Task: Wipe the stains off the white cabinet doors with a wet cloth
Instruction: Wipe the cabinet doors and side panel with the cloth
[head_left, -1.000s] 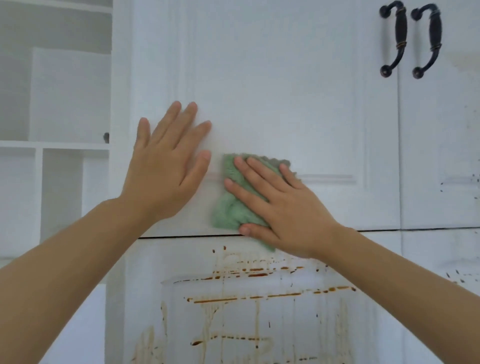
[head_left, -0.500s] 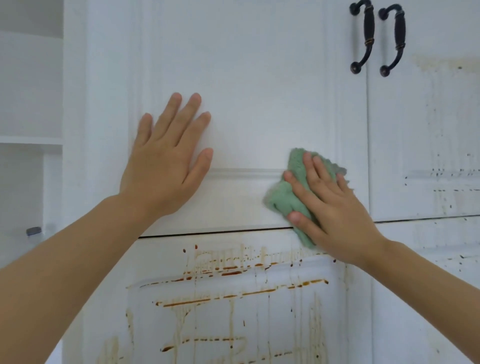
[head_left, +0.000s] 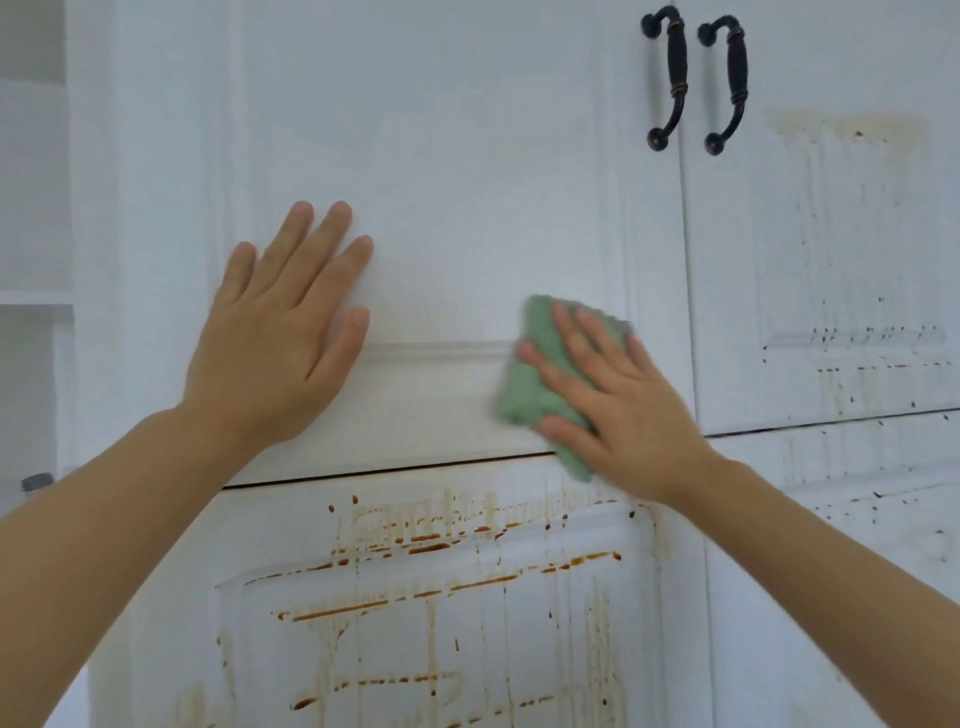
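Observation:
My right hand (head_left: 618, 400) presses a green cloth (head_left: 524, 384) flat against the lower right part of the upper left white cabinet door (head_left: 467, 197), fingers straight and spread over it. My left hand (head_left: 280, 338) lies flat on the same door further left, palm against the panel. That door looks mostly free of marks. The lower left door (head_left: 431, 597) carries heavy brown streaks and drips (head_left: 415, 545). The upper right door (head_left: 831, 260) shows a faint yellowish smear and dark specks.
Two black handles (head_left: 670, 78) (head_left: 727, 83) hang at the top where the upper doors meet. Open white shelving (head_left: 31, 301) stands at the left. The lower right door (head_left: 857, 519) bears scattered dark specks.
My right hand slid the cloth rightward along the door's lower edge, then slightly back left and up. The view shifted right. My left hand stayed flat on the door.

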